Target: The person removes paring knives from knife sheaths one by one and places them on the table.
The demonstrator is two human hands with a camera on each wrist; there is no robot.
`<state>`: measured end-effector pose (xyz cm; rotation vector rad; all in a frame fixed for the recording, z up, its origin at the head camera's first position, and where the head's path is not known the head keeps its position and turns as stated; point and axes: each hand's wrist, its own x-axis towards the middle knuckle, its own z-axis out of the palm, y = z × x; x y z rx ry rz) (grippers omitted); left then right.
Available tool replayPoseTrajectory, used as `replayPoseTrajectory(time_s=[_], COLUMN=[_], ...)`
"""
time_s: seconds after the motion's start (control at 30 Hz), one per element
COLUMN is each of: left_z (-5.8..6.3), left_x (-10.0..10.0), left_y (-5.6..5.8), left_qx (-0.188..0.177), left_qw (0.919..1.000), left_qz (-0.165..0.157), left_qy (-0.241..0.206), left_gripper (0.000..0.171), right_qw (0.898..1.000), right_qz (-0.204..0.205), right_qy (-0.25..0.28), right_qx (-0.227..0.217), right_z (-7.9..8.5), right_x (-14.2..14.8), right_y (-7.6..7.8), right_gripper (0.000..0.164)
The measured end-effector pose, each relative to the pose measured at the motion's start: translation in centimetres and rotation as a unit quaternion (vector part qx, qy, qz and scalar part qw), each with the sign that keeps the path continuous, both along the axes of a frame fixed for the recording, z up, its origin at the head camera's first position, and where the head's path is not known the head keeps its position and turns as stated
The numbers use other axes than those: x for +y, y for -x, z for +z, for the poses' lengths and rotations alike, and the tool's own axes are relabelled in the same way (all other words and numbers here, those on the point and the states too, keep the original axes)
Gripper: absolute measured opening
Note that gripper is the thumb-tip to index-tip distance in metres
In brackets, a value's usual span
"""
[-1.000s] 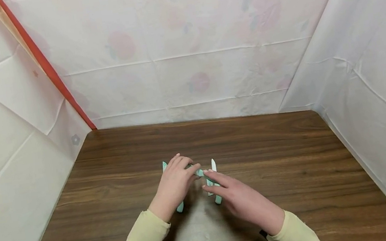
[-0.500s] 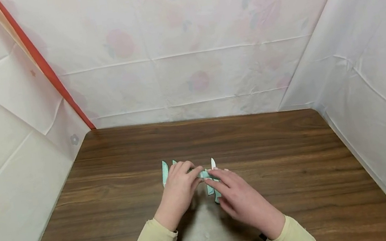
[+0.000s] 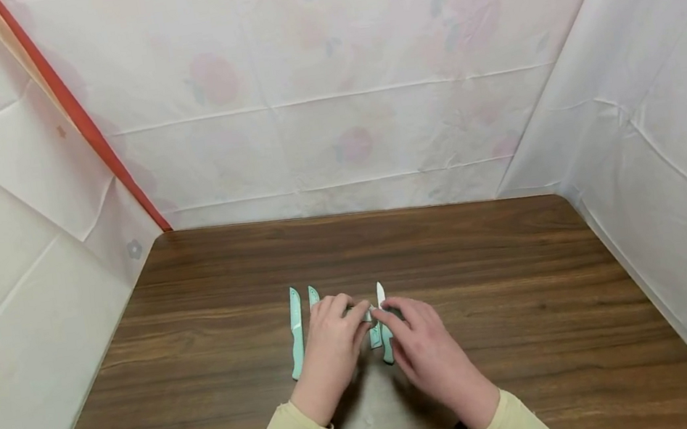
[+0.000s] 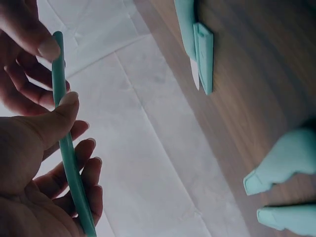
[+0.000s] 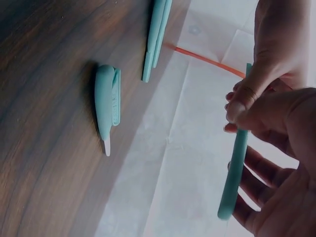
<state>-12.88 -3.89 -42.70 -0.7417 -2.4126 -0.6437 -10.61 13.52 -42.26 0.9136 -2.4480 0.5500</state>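
Both hands hold a slim mint-green knife [image 4: 71, 158] above the table, seen edge-on in the wrist views with no bare blade showing. My left hand [image 3: 333, 340] grips it between thumb and fingers. The thumb and fingers of my right hand [image 3: 435, 359] pinch it too, close to the left fingertips. Below them lies a small unsheathed knife [image 3: 388, 347] with a pale blade, pointing away from me. A loose mint sheath [image 3: 375, 337] lies along its left side. In the head view the fingers cover most of the held knife.
Left of the hands, a sheathed mint knife [image 3: 296, 338] lies lengthwise on the dark wooden table [image 3: 208, 380]. A second sheathed knife [image 3: 313, 296] beside it is partly behind the left hand. Pale patterned cloth [image 3: 314, 101] hangs around the back and sides.
My left hand has moved right and slightly toward me, uncovering the sheathed knives at left. The right hand has shifted slightly, its fingers drawing nearer the left ones on the held knife.
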Motion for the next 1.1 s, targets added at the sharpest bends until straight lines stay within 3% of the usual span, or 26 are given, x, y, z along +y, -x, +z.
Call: replayPoseTrajectory(time_s=[0.27,0.53,0.83,1.1], left_z=[-0.7,-1.2,-1.3,-1.2], left_x=[1.1,1.4,1.1,1.0], left_y=[-1.0,-1.6,-1.4,-1.5], left_qx=[-0.002,-0.010,0.047,0.033], left_qw=[0.9995,0.9983,0.9980,0.9990], left_qz=[0.001,-0.009,-0.010,0.001], left_qy=[-0.032,-0.057,-0.041,-0.032], left_gripper=[0.027,0.031,0.025,0.026], right_qw=[0.998,0.998,0.997,0.996], right_qz=[-0.049,-0.054,-0.057,-0.065], right_qy=[0.029,0.038,0.041,0.030], right_qx=[-0.024,-0.018,-0.036,-0.059], right_z=[0.1,0.1,0.2,0.2], right_x=[-0.2,0.1,0.4,0.3], right_y=[0.4,0.6,0.6,0.4], right_gripper=[0.035,0.034,0.032,0.030])
